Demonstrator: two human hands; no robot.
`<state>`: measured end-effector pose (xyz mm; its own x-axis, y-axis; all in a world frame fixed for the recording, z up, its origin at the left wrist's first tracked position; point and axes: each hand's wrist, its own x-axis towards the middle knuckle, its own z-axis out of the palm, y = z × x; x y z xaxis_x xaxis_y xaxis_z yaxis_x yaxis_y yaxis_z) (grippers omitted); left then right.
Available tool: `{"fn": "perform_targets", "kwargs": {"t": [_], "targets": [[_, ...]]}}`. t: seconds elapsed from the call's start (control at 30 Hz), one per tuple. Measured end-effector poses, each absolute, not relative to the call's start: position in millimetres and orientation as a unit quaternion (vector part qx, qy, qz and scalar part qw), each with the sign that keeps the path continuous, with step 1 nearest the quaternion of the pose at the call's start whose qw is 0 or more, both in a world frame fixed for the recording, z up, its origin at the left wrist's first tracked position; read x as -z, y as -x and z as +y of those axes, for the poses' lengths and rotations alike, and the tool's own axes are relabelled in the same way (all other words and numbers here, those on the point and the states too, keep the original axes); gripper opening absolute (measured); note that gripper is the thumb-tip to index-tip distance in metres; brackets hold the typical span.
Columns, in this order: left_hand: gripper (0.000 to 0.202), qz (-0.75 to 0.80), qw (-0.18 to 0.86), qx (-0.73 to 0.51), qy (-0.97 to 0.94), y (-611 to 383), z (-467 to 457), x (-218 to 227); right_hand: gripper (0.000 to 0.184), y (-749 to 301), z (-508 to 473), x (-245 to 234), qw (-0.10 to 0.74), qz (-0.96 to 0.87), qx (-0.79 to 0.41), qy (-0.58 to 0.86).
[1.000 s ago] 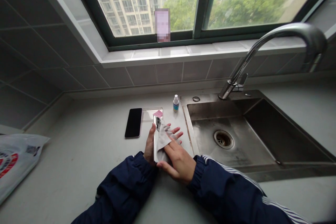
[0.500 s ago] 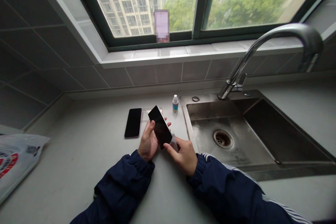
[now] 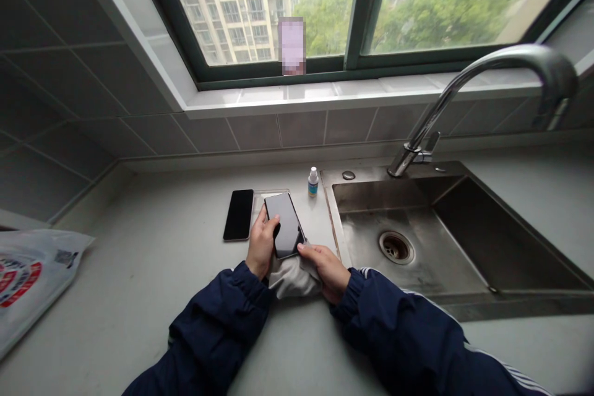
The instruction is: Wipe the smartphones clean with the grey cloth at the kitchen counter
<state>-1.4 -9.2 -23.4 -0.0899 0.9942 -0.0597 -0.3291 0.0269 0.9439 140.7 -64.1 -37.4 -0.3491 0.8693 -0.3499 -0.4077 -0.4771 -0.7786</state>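
Two phones (image 3: 288,223) (image 3: 238,215), one cloth (image 3: 292,278), one bottle (image 3: 313,181), one bag (image 3: 28,278).

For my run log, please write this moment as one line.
left hand: holds phone, screen up | right hand: grips grey cloth at phone's near end | nearby: second phone, small bottle, sink

Nothing can be read. The plastic bag (image 3: 28,278) at the table's left edge carries a red round print and a dark code square, both too blurred to make out.

The phone (image 3: 285,232) hides part of the cloth (image 3: 293,279)
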Motion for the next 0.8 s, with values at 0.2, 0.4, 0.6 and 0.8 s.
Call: {"fn": "perform_targets", "kwargs": {"t": [0.2, 0.4, 0.6, 0.8], "targets": [[0.071, 0.534, 0.453, -0.544, -0.462, 4.2, -4.7, 31.9, 0.047, -139.2, -63.2, 48.0, 0.410, -0.272, -0.787, 0.373], [0.078, 0.575, 0.407, -0.500, -0.503, 12.7, -0.1, 41.0, 0.050, -140.1, -59.7, 47.9, 0.409, -0.285, -0.799, 0.335], [0.068, 0.586, 0.390, -0.504, -0.500, 33.9, 14.5, 47.0, 0.051, -142.0, -58.6, 51.3, 0.365, -0.317, -0.816, 0.316], [0.063, 0.574, 0.394, -0.509, -0.505, 40.0, 21.7, 49.9, 0.047, -142.4, -60.6, 54.6, 0.346, -0.340, -0.815, 0.317]]}}
